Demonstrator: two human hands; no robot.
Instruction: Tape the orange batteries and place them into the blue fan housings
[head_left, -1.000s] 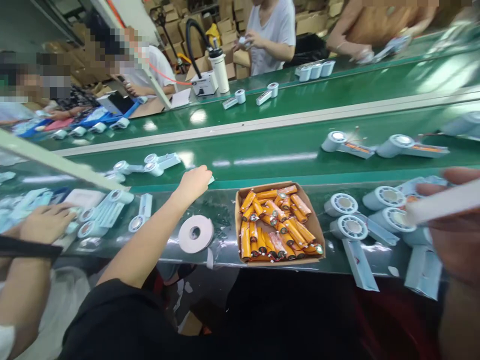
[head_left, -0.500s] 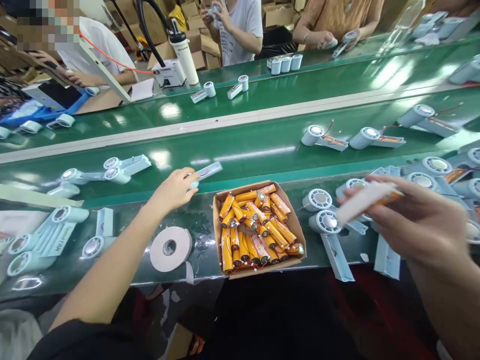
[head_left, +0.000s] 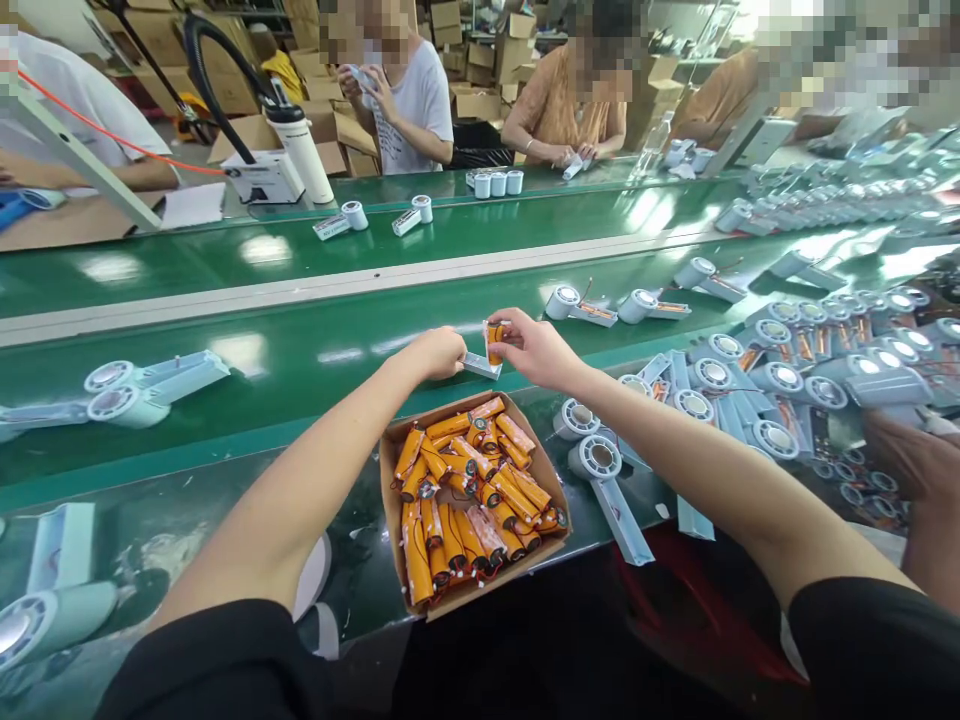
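Over the near edge of the green belt, my left hand [head_left: 441, 352] grips a light blue handheld fan housing [head_left: 481, 366]; its round head is hidden by the fingers and the open handle points right. My right hand [head_left: 538, 348] pinches an orange battery [head_left: 495, 343] with a white strip along its side, upright just above the handle's end. Whether battery and handle touch, I cannot tell. Below both hands stands a cardboard box [head_left: 391, 520] filled with orange wired batteries [head_left: 457, 540].
Fan housings [head_left: 600, 458] lie right of the box, with many more beyond. A tape roll [head_left: 313, 578] is partly behind my left forearm. Other housings [head_left: 129, 400] rest on the belt [head_left: 337, 330]. A co-worker's hand [head_left: 915, 455] is at far right; several people sit opposite.
My right hand has brought the battery from the right over to the housing in my left hand. The view has swung right, showing more housings there.
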